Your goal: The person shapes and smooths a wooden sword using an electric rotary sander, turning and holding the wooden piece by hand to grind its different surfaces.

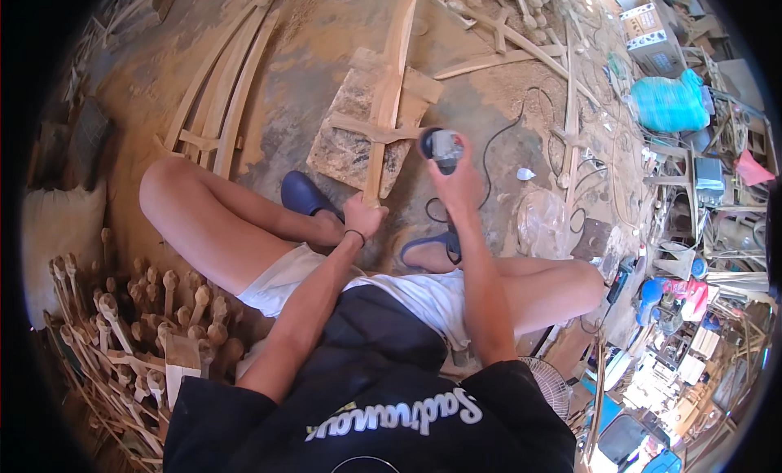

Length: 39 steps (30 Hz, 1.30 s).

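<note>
My left hand (365, 218) is closed round the near end of a long, pale wooden piece (389, 98) with a short crosspiece. This piece lies over a rough, worn wooden block (336, 153) on the floor between my feet. My right hand (458, 184) grips a small grey and black power tool with a round head, apparently an angle grinder (445, 147). Its dark head is beside the right end of the crosspiece; whether they touch I cannot tell. A black cord (486, 159) loops over the floor near it.
Several long curved wooden pieces (224, 90) lie at the left. Carved wooden sticks (167, 294) crowd the lower left. More wood strips (568, 106), a clear plastic bag (543, 220) and a turquoise bundle (669, 102) are at the right. A fan (547, 383) stands at lower right.
</note>
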{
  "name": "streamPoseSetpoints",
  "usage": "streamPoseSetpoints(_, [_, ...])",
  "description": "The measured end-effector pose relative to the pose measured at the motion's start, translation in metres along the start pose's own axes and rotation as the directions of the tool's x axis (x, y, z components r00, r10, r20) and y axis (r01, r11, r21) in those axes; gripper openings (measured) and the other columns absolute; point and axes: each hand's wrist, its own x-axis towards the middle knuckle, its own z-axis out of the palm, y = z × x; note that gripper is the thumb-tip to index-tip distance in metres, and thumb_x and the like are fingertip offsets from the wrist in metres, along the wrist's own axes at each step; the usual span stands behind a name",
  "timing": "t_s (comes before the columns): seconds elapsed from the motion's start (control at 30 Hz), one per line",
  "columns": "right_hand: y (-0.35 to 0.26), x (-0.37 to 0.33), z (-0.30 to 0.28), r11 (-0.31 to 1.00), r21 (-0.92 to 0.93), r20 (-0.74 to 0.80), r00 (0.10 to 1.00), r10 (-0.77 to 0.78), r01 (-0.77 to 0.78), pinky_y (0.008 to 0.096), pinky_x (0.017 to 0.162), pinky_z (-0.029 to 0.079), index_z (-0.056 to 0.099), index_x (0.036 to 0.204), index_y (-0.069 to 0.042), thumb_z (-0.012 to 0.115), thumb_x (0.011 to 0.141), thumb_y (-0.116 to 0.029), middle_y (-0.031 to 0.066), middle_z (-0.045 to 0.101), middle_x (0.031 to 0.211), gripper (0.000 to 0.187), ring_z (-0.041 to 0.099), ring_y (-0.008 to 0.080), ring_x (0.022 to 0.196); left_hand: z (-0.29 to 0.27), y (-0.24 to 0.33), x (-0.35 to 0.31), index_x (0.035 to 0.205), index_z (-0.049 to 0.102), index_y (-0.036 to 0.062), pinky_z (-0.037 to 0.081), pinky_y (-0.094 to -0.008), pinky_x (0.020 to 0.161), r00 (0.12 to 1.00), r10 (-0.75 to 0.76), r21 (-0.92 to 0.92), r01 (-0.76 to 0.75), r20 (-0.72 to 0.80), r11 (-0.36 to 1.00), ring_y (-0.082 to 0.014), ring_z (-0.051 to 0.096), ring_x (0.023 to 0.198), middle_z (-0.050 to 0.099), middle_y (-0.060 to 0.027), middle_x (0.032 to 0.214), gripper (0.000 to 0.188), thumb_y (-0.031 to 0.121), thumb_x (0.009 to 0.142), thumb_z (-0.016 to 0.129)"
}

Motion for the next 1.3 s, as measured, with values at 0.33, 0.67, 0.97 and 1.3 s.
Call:
streamPoseSetpoints(0.33, [0.055, 0.008, -0.080, 0.946, 0.322, -0.228, 0.972, 0.064, 0.013, 0.0453, 0.118, 0.049, 0.049, 0.162, -0.008, 0.091, 0.091, -0.035, 0.0231, 0.062, 0.154, 0.087, 0.065, 0.0376, 0.139, -0.086, 0.064, -0.076, 0.091, 0.073, 0.0050, 0.051, -0.0325, 0.064, 0.850, -0.081, -0.343, 0.295, 0.520, 0.892, -0.0142, 0.069, 0.075, 0.071, -0.0038, 0.081, 0.012, 0.008, 0.081, 0.080])
streamPoseSetpoints(0.67, [0.030, 0.002, -0.144, 0.913, 0.380, -0.031, 0.988, -0.151, 0.151, 0.0432, 0.119, 0.049, 0.050, 0.160, -0.009, 0.092, 0.092, -0.022, 0.0204, 0.063, 0.152, 0.081, 0.064, 0.0326, 0.139, -0.151, 0.051, -0.139, 0.136, 0.057, 0.0056, 0.058, -0.0366, 0.089, 0.808, -0.019, -0.381, 0.299, 0.589, 0.875, -0.0235, 0.073, 0.099, 0.072, -0.0111, 0.108, 0.056, 0.012, 0.084, 0.078])
streamPoseSetpoints(0.97, [-0.002, 0.000, -0.149, 0.840, 0.424, 0.060, 0.914, -0.401, 0.340, 0.0425, 0.115, 0.053, 0.050, 0.161, -0.013, 0.092, 0.092, -0.021, 0.0183, 0.066, 0.149, 0.082, 0.068, 0.0306, 0.134, -0.149, 0.071, -0.151, 0.118, 0.059, 0.0020, 0.059, -0.0460, 0.086, 0.970, -0.026, 0.538, -0.111, 0.240, 0.836, -0.0347, 0.075, 0.094, 0.073, -0.0186, 0.096, 0.042, 0.014, 0.084, 0.080])
streamPoseSetpoints(1.3, [-0.054, -0.014, -0.158, 0.860, 0.378, 0.325, 0.821, -0.469, 0.342, 0.0457, 0.111, 0.055, 0.050, 0.160, -0.016, 0.091, 0.091, -0.028, 0.0190, 0.071, 0.145, 0.082, 0.072, 0.0383, 0.131, -0.130, 0.070, -0.153, 0.108, 0.061, 0.0004, 0.056, -0.0603, 0.084, 0.944, -0.138, 0.353, 0.024, 0.301, 0.935, -0.0524, 0.073, 0.095, 0.074, -0.0289, 0.092, 0.036, 0.019, 0.083, 0.079])
